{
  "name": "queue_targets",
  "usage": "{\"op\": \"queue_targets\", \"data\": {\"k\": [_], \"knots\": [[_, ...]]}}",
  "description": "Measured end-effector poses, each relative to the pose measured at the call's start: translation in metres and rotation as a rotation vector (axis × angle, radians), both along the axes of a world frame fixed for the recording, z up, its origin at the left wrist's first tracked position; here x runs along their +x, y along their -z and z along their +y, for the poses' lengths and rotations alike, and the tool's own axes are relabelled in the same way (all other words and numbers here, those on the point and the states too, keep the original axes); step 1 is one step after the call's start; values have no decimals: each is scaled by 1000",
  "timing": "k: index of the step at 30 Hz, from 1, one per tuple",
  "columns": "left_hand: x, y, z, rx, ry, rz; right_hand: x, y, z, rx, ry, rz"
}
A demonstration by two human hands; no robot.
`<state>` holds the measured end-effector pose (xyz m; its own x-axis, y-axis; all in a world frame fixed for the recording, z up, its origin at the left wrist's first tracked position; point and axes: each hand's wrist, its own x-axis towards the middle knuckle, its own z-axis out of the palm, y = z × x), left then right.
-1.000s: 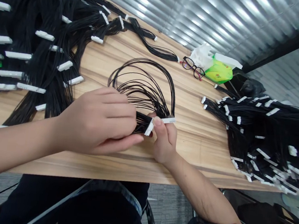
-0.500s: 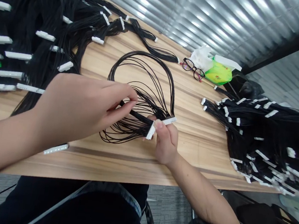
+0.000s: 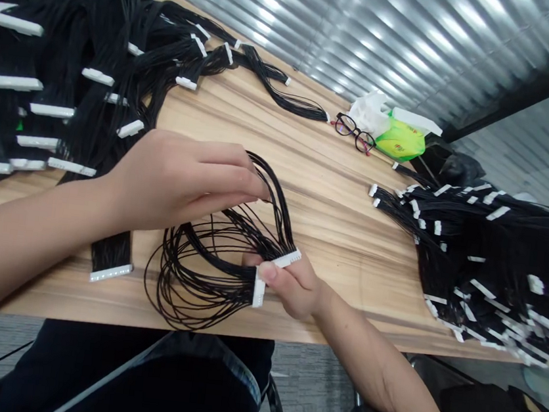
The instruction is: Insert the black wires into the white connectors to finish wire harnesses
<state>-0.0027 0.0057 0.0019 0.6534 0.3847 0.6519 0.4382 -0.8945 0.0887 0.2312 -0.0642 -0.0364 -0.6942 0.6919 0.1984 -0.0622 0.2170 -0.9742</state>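
Note:
A black wire harness (image 3: 195,289) hangs in a loose loop above the table's near edge, its thin strands fanned out. My right hand (image 3: 290,280) pinches its two white connectors, one connector (image 3: 259,288) standing nearly upright and the other connector (image 3: 288,258) slanting up to the right. My left hand (image 3: 192,183) reaches across the top of the loop, fingers bent and close together around some of the upper wires. The tips of those fingers are partly hidden, as are several right fingers behind the connectors.
Piles of black harnesses with white connectors lie at the left (image 3: 65,43) and right (image 3: 492,251). At the back are glasses (image 3: 355,134), a green tissue pack (image 3: 401,140) and more harnesses (image 3: 287,98). A corrugated metal wall (image 3: 324,33) stands behind the wooden table (image 3: 340,240).
My right hand has lowered the connectors slightly toward me. My left hand has shifted right, from a pinch on one bundle to the upper wires. The loop has become smaller at the top and sags lower.

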Motion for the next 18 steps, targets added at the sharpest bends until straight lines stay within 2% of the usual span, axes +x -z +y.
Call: {"op": "queue_targets", "data": {"k": [5,10,12,14,16,18], "knots": [[-1,8,8,-129,142,-58,2,0,0,-157,13,63],[-3,-1,9,-104,300,-68,3,0,3,-118,-36,79],[-2,-7,7,-121,306,-50,3,-1,4,-116,-70,69],[0,-10,3,-182,249,-64,3,-1,5,-128,-92,76],[2,-10,-2,-248,182,-125,3,-1,6,-135,-108,78],[4,-9,-6,-265,191,-127,3,0,6,-147,-122,66]]}}
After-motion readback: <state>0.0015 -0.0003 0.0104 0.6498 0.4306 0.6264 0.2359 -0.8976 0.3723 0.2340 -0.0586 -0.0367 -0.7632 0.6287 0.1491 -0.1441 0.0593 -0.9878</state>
